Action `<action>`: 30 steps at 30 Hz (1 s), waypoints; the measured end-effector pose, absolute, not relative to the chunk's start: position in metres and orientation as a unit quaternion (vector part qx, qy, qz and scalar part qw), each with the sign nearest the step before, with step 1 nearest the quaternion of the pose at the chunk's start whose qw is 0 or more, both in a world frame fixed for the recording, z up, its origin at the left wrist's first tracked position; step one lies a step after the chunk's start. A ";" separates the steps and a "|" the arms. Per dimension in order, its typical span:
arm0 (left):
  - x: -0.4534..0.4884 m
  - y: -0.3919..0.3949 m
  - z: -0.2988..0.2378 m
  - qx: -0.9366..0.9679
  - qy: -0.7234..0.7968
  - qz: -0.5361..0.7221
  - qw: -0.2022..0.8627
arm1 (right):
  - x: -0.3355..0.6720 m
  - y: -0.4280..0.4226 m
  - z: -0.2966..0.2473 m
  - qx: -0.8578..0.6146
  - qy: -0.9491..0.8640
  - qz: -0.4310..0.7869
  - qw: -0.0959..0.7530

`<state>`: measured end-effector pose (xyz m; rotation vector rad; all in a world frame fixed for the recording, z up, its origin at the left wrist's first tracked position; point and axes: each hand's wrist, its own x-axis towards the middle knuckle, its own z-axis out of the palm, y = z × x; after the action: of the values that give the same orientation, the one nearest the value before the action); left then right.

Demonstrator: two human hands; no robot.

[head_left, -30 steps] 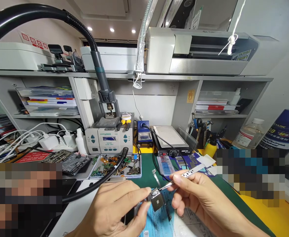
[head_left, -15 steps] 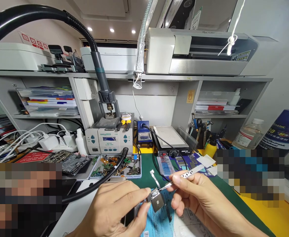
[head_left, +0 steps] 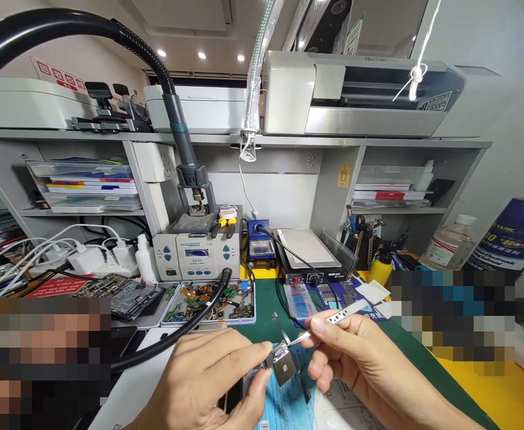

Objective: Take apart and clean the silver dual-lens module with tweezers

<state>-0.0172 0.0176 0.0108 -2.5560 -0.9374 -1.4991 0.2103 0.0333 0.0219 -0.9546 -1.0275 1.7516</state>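
Note:
Between the thumb and forefinger of my left hand [head_left: 212, 373] is a small square module [head_left: 284, 365] with a dark metal face and thin ribbon cables. One silvery ribbon cable [head_left: 282, 328] sticks up from its top edge, and a dark one [head_left: 305, 388] hangs at its lower right. Metal tweezers [head_left: 340, 315] with holes along the handle are pinched in my right hand [head_left: 355, 352]. Their tips meet the module's top edge by the base of the upper cable; whether they grip it I cannot tell. Under the module lies a blue printed packet [head_left: 284, 409].
A tray of circuit parts [head_left: 214, 307] stands behind my left hand, crossed by a black hose [head_left: 172, 340]. A hot-air station [head_left: 199, 257], a soldering station [head_left: 262, 245] and a heating plate [head_left: 310, 254] line the back. Bottles, including a yellow one [head_left: 380, 269], stand right.
The upper ribbon cable has turned and looks narrower, its free end a little lower. Both hands keep nearly the same place and hold. The whole view has shifted slightly.

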 end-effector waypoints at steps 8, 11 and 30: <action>-0.017 0.018 0.010 -0.818 -0.298 -0.491 0.025 | 0.209 0.033 0.024 -0.388 -0.410 0.703 0.433; -0.016 0.020 0.010 -0.820 -0.297 -0.488 0.018 | 0.210 0.034 0.023 -0.387 -0.410 0.704 0.433; -0.017 0.019 0.009 -0.812 -0.290 -0.506 0.024 | 0.213 0.034 0.026 -0.372 -0.412 0.710 0.433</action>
<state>-0.0173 0.0189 0.0091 -2.5118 -0.8967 -1.5663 0.2127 0.0339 0.0257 -0.9267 -1.0258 1.7693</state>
